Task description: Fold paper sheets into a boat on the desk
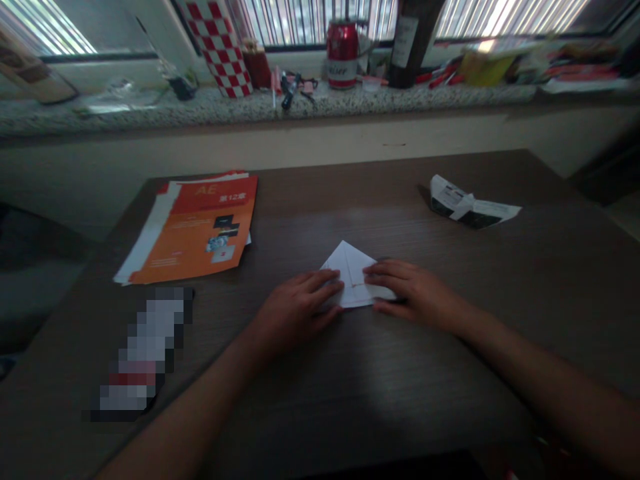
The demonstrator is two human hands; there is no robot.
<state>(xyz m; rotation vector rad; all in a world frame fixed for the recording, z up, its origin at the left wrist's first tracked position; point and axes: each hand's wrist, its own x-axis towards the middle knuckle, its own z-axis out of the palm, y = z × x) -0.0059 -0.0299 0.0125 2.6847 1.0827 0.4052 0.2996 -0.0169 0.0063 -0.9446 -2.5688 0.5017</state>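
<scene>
A folded sheet of white paper (349,263) lies on the dark wooden table, its pointed top facing away from me and crease lines showing in its middle. My left hand (303,303) rests on the paper's left side, fingers stretched over its edge. On the opposite side, my right hand (415,290) lies with its fingers extended across the paper's right part. Both hands press flat, and their fingers hide the side corners of the paper.
Orange printed sheets (200,230) lie at the left, with a blurred-out phone-like object (145,353) nearer me. A folded paper piece (473,207) stands back right. Along the granite sill (200,110) are a red can (343,53), a dark bottle (407,43) and a checkered box (220,50).
</scene>
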